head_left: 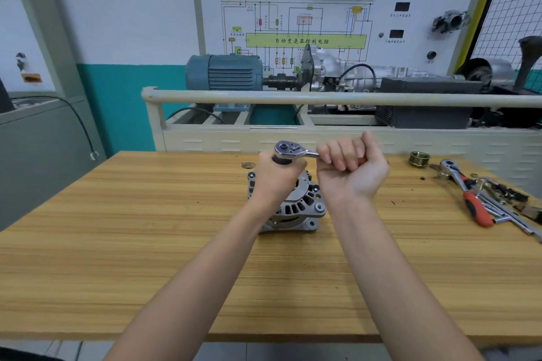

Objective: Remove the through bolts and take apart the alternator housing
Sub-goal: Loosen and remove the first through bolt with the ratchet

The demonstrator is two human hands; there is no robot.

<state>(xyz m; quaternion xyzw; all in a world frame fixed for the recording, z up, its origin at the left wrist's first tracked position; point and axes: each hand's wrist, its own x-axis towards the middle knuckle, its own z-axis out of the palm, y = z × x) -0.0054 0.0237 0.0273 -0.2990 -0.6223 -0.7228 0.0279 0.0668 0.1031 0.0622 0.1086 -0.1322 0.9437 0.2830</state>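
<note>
Midway across the bench [146,228] stood the alternator [296,205]; the left hand [277,176] clasped the socket under the ratchet [289,151], the right hand [350,168] fisted its handle. A tilted socket could slip and round a bolt.

Brass pulley [419,159] (right), blue motor [224,72].

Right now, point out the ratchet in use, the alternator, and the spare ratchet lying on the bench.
ratchet in use [289,150], head view, on its round metal head.
alternator [302,206], head view, on its slotted housing.
spare ratchet [476,208], head view, on its red handle.
</note>
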